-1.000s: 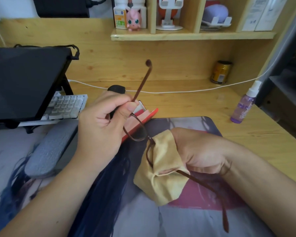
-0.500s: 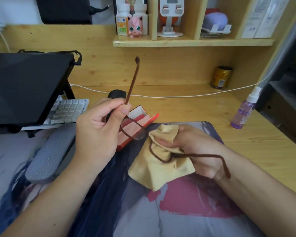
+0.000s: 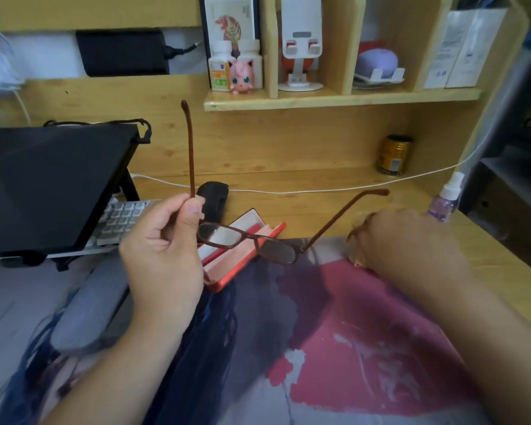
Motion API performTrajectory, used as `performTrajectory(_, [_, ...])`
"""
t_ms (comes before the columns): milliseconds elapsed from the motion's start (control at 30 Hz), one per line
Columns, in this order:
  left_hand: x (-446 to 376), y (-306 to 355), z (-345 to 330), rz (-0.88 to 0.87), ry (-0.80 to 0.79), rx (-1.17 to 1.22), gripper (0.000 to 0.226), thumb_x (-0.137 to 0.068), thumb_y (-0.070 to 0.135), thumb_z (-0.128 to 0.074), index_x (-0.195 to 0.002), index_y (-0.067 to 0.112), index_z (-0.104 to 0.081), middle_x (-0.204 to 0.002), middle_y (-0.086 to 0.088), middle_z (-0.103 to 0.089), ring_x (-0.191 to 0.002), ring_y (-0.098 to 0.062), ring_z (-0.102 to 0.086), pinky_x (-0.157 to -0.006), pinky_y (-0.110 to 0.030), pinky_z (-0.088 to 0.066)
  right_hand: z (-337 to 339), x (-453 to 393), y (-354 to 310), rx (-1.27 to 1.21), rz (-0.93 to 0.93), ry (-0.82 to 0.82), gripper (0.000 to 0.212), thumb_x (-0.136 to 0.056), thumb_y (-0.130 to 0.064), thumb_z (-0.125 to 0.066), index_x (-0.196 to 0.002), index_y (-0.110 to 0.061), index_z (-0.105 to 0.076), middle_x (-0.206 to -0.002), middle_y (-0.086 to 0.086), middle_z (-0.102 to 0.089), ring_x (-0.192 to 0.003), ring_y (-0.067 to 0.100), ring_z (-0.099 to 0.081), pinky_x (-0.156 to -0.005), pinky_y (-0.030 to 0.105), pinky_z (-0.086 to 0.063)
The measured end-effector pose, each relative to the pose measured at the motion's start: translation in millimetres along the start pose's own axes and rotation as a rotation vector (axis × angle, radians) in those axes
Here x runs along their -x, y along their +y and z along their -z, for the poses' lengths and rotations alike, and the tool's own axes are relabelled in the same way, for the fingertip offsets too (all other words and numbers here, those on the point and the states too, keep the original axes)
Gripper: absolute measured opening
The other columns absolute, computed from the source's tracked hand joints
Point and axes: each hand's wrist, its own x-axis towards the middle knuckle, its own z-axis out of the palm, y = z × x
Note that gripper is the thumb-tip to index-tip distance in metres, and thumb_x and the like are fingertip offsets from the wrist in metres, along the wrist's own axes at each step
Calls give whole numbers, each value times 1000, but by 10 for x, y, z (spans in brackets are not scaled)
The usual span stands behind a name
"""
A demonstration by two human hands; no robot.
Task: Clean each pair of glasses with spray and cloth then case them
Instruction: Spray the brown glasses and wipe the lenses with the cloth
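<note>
My left hand [image 3: 163, 250] pinches the brown glasses [image 3: 249, 240] at the left hinge, holding them above the desk mat with both temples unfolded, one pointing up. My right hand [image 3: 411, 240] is off the glasses, to their right, closed around the yellow cloth [image 3: 357, 237], of which only edges show. An open red case [image 3: 242, 259] lies under the glasses. The purple spray bottle [image 3: 445, 199] stands at the right, just beyond my right hand.
A printed desk mat [image 3: 334, 332] covers the near desk. A black tablet on a stand [image 3: 43, 185] and keyboard [image 3: 120, 219] sit left, a black case [image 3: 212, 199] behind the red one, a tin [image 3: 393, 154] and white cable [image 3: 319, 190] at the back, shelves above.
My right hand pulled the cloth off the right lens and moved right toward the spray bottle. The glasses now hang from my left hand alone, swung level with lenses facing down.
</note>
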Motion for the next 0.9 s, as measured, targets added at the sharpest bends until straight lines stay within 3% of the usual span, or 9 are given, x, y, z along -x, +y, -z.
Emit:
performTrajectory(133, [16,-1,-16,68,15,6,12,-101,21,-62,-95,20,-73,-83,9,-70,-80,-1,-64,-77,-13,-46,169,88,13,-200,-38,326,46,-96,-44,-44,-63,-18,-62,-59,5,-56,-58,30,-58,-54,35,-47])
performTrajectory(200, [21,-7,-27,90,20,19,14,-101,23,-62,-95,20,-73,-83,6,-71,-81,-6,-66,-77,-16,-48,155,92,-29,-424,46,437,47,-99,-44,-47,-63,-19,-64,-55,2,-57,-57,29,-56,-55,40,-48])
performTrajectory(300, [22,6,-35,101,43,15,14,-101,22,-62,-93,18,-73,-81,9,-70,-78,-1,-64,-75,-12,-46,112,141,-174,-1087,175,337,40,-97,-52,-51,-82,-19,-70,-70,2,-67,-69,25,-64,-63,44,-52])
performTrajectory(400, [7,-17,-29,132,61,3,15,-101,23,-62,-91,23,-73,-78,12,-69,-76,2,-62,-74,-9,-44,44,228,-355,-1432,222,146,19,-91,-40,-67,-101,-26,-73,-87,3,-73,-77,22,-70,-68,33,-56])
performTrajectory(467, [-6,-42,-31,155,73,23,16,-101,24,-62,-88,27,-72,-77,14,-70,-76,0,-63,-74,-12,-46,7,252,-442,-1501,210,109,8,-92,-21,-72,-99,-25,-73,-84,3,-74,-71,15,-69,-63,23,-54])
performTrajectory(533, [-4,-59,-44,154,75,33,18,-101,23,-62,-86,29,-71,-77,18,-70,-76,2,-64,-74,-12,-46,-13,259,-484,-1511,202,115,14,-92,-9,-69,-93,-22,-73,-79,5,-73,-66,9,-67,-61,17,-52])
performTrajectory(733, [31,-66,-70,178,3,91,11,-98,28,-66,-91,29,-74,-76,15,-70,-75,-3,-63,-77,-24,-50,-35,223,-461,-1489,207,165,13,-94,-5,-66,-92,-16,-73,-72,7,-73,-63,16,-71,-65,25,-57])
performTrajectory(900, [-40,-17,-29,220,-194,272,12,-86,31,-70,-92,35,-79,-96,4,-78,-90,-11,-71,-88,-30,-55,3,142,-363,-1533,158,222,23,-95,1,-62,-95,-19,-72,-72,-5,-73,-61,8,-69,-63,14,-52])
